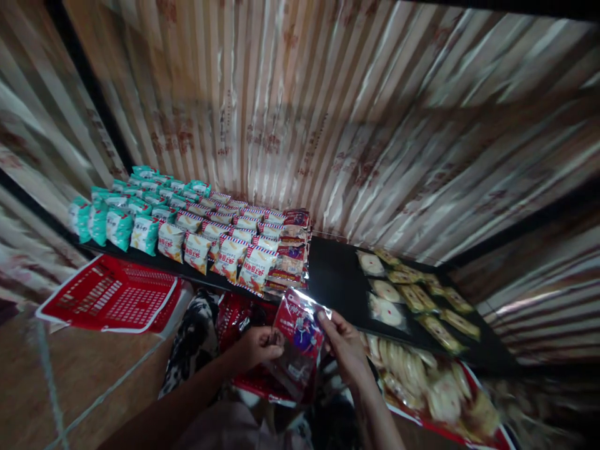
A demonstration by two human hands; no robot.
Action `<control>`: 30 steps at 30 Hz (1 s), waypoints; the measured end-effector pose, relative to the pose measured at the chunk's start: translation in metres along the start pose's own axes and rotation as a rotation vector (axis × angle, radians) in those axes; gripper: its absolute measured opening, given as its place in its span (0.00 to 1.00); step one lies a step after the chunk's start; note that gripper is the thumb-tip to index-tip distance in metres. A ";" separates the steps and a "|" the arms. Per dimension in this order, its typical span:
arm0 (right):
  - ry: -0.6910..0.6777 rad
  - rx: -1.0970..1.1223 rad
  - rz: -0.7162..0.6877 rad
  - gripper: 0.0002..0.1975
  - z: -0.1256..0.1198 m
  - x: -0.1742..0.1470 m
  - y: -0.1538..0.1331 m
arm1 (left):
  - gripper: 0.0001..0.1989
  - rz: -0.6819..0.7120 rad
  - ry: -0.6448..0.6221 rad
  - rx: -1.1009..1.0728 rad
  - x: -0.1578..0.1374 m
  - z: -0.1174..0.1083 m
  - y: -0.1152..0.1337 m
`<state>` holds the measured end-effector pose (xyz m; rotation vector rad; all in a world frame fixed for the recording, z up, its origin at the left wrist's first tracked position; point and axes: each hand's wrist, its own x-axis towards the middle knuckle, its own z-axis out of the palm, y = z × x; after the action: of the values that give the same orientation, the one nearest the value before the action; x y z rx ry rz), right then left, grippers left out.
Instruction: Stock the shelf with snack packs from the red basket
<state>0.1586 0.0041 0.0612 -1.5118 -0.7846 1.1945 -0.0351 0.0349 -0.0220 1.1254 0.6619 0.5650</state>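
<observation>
Right hand point(345, 347) pinches red packet point(300, 337), seemingly near shelf edge point(368, 327).

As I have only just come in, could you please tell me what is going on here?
A seated person is handling a red-and-purple snack packet: the right hand pinches its upper right edge, and the left hand is at its left side. The packet is above a red basket. On the black shelf, teal bags, white bags and dark red packets are lined up.
</observation>
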 end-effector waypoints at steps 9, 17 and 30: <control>-0.088 0.051 -0.041 0.26 -0.010 -0.019 0.005 | 0.20 0.133 0.072 -0.037 0.017 0.024 0.051; 0.119 0.042 -0.124 0.33 -0.005 0.005 -0.013 | 0.20 0.261 0.278 0.185 0.053 0.036 0.072; 0.145 -0.304 -0.415 0.28 0.023 0.142 -0.075 | 0.31 0.369 0.386 1.027 0.089 0.040 0.088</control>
<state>0.1863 0.1613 0.0912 -1.5575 -1.1522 0.6717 0.0478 0.1022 0.0552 2.1564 1.1461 0.7918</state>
